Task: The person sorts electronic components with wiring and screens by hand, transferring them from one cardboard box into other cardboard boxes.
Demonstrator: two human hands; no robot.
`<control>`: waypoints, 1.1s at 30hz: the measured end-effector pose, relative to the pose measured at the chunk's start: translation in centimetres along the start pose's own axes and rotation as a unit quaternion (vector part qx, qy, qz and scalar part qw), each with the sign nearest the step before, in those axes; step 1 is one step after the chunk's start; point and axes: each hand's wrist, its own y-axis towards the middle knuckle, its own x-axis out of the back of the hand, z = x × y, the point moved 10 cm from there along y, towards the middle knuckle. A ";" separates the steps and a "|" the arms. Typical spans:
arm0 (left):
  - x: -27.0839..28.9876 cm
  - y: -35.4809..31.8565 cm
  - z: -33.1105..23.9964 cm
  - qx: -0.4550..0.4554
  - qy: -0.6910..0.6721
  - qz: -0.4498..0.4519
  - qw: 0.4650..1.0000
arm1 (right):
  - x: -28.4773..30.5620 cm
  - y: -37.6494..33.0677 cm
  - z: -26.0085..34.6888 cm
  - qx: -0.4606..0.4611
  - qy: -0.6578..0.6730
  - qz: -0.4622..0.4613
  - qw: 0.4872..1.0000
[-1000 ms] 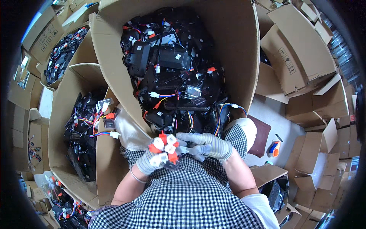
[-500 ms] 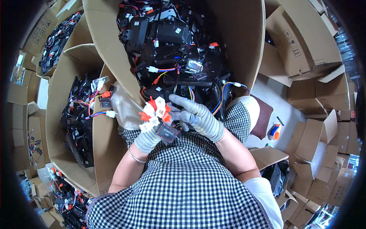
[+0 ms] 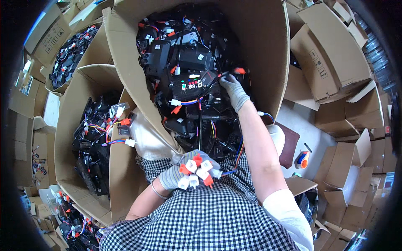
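My left hand, in a grey glove, is closed around a bunch of white and orange wire connectors held close to my checked shirt. My right hand, also gloved, reaches forward into a large cardboard box full of black electronic units with coloured wires. Its fingers touch a black unit near an orange connector; whether they grip it I cannot tell.
A second open cardboard box with black wired units stands at my left. A third such box lies at the far left. Empty cardboard boxes pile up at the right. An orange tape dispenser lies on the floor.
My right hand has left the connectors at my lap and stretched forward into the large box. My left hand keeps the connector bunch, now lower against my shirt.
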 end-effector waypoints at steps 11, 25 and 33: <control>-2.6 0.5 1.9 0.014 0.435 0.098 0.895 | -4.1 -4.4 9.1 0.167 -0.039 0.182 0.968; -5.8 -4.4 -17.2 -0.422 0.378 -0.173 0.806 | 8.2 -20.0 22.9 0.428 0.058 -0.098 0.896; -4.3 -12.1 -25.1 -0.543 0.298 -0.384 0.684 | 4.1 -16.7 16.9 0.262 0.111 0.013 0.958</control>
